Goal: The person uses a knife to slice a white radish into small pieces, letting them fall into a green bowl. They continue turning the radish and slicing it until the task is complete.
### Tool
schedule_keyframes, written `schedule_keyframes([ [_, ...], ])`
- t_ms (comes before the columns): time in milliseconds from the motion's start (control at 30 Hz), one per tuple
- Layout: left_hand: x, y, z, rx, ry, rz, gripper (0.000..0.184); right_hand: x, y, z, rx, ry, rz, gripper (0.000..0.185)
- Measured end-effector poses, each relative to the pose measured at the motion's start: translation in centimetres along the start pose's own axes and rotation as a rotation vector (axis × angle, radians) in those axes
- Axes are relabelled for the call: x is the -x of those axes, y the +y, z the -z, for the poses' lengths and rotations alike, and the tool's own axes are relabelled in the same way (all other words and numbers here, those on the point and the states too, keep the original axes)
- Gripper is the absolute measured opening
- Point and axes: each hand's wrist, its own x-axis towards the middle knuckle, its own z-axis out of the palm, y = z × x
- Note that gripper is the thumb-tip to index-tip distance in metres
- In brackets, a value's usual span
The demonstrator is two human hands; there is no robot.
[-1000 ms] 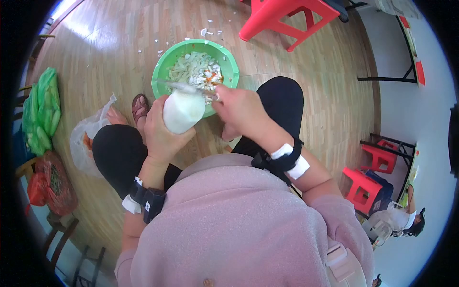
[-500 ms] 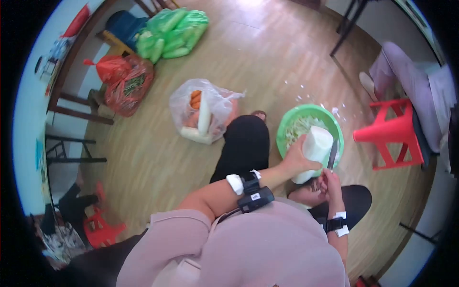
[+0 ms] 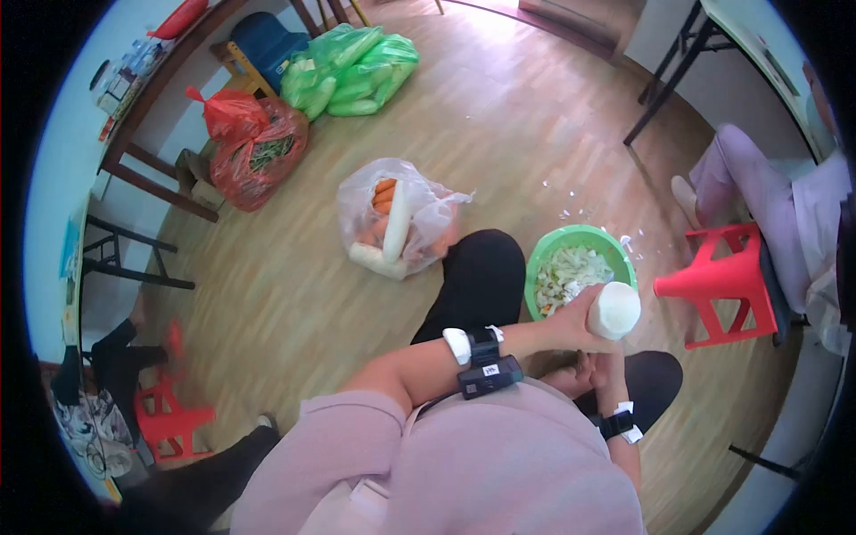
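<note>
My left hand [image 3: 571, 323] is wrapped round a thick white radish [image 3: 615, 312], whose pale end points up towards me. Partly behind the radish and my left wrist is my right hand [image 3: 608, 367], its fingers curled. The knife seen in it a moment earlier is hidden from view now. Beyond my hands, a green basin [image 3: 533, 267] stands on the floor with pale peelings [image 3: 575, 267] and scraps in it. The radish is above the near right side of the basin.
A clear bag [image 3: 357, 192] of carrots and white radishes lies left of my knee. Red bags [image 3: 259, 152] and green bags [image 3: 357, 76] of vegetables stand farther back. A red stool [image 3: 727, 285] with a seated person is at right; white scraps dot the floor.
The radish has tipped so its end faces me, and it has moved slightly right. The knife blade has gone out of sight. The whole view has shifted.
</note>
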Motion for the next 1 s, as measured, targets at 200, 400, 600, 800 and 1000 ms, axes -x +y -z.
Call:
schedule_keyframes([
  [200, 0.4, -0.9, 0.7, 0.724, -0.285, 0.508, 0.058, 0.4, -1.6, -2.0, -0.098, 0.284, 0.245, 0.061],
  [400, 0.7, 0.6, 0.2, 0.669, -0.308, 0.872, 0.053, -0.3, -1.5, -0.9, -0.093, 0.264, 0.209, 0.034],
  [600, 0.0, -0.4, -0.1, 0.266, -0.361, 0.867, 0.061, 0.5, -2.6, -2.4, 0.032, 0.248, 0.306, 0.039],
  [800, -0.4, -0.7, -0.1, 0.233, -0.408, 0.766, 0.059, 2.3, -4.7, -4.2, 0.329, 0.144, 0.556, 0.044],
  [1000, -0.8, -1.5, 0.4, 0.164, -0.391, 0.489, 0.066, 4.5, -7.2, -5.0, 0.500, 0.187, 0.674, 0.030],
])
